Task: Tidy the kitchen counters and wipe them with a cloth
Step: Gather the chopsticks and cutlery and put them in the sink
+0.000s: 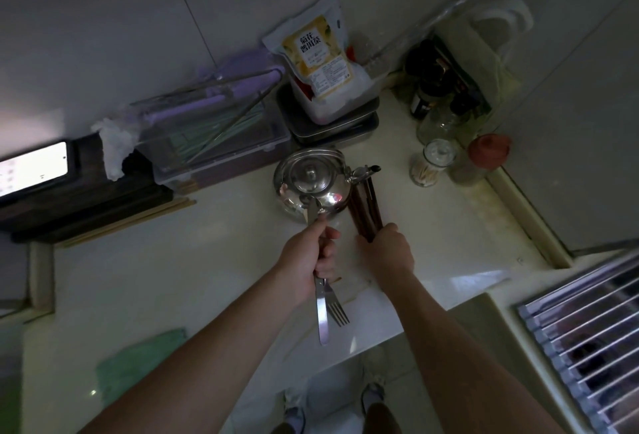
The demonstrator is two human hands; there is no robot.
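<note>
Left hand [313, 253] is closed in a fist around a metal fork [339, 313] and a knife [323, 317]. Their working ends point back toward the person, probably so that they stay together as one bunch. Right hand [389, 247] grips a bundle of dark chopsticks [364, 205], with the fingers curled round the near ends; the far ends reach just beside the spout of the steel kettle [311, 184]. Both bundles are held over the middle of the pale counter [207, 278]. I judge that the person is collecting loose utensils so that the surface is free for wiping.

The green cloth [138, 369] lies at the near left of the counter, with no hand on it (so the wiping is not yet begun, it seems). Far left of the kettle stands a clear box [221, 136] with long sticks inside, a likely home for the chopsticks. At the far right, small jars [430, 164] stand close to the wall, and at the near right is a slatted rack [584, 330].
</note>
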